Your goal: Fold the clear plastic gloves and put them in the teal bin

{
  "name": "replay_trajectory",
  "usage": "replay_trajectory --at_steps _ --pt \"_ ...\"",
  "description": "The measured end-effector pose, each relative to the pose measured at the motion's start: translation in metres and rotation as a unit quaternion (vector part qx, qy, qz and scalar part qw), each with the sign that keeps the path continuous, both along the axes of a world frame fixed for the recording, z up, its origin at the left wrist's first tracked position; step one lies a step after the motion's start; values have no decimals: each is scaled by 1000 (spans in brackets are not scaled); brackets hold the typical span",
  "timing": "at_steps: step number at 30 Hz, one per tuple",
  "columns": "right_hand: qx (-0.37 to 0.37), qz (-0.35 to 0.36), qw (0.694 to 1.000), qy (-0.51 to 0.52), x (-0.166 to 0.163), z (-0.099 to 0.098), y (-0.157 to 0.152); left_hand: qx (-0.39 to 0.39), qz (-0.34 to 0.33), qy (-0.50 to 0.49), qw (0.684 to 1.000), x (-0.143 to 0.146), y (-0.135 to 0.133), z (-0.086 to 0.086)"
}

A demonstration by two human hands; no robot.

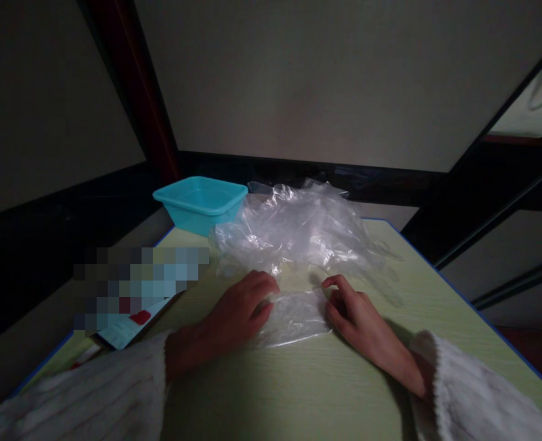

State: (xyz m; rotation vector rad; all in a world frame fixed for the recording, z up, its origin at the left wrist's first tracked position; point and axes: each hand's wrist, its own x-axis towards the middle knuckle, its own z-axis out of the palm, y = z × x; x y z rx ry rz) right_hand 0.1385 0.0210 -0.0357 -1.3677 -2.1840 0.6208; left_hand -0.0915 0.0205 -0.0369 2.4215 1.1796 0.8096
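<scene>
A small clear plastic bag (296, 318) lies on the table in front of me, between my two hands. My left hand (245, 303) is at its left edge, fingers curled and thumb beneath them, with the bag's upper left corner between them. At the right edge is my right hand (353, 312), its index finger bent and apart from the thumb, the other fingers curled in. The thumb is close to the bag's edge; whether it touches is hard to see. Just beyond my hands lies a loose heap of clear plastic bags (298, 223).
A turquoise plastic basin (197, 208) stands at the back left, against the heap. On the left lies a flat item, partly blurred out, with a pale blue and red corner (133, 324). The light green table (298, 398) has a blue edge and meets a grey panel (307, 86) behind.
</scene>
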Motion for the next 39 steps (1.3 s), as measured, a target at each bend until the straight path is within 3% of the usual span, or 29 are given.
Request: replay_trajectory --at_steps 3,6,12,19,31,39 --pt "36 -5 998 -47 0 2 -3 16 -62 27 998 1 -4 1" --pt "135 27 984 -109 1 6 -8 20 -97 67 993 1 -7 3" --pt "220 132 940 -227 1 4 -19 18 -108 92 990 0 -7 4" --pt "206 147 923 -291 5 -3 -19 21 -98 100 990 -2 -6 2" --pt "204 141 936 -250 12 -18 -21 33 -49 114 992 -3 -3 -3" --pt "192 152 934 -261 13 -16 -21 17 0 101 995 -4 -3 -1"
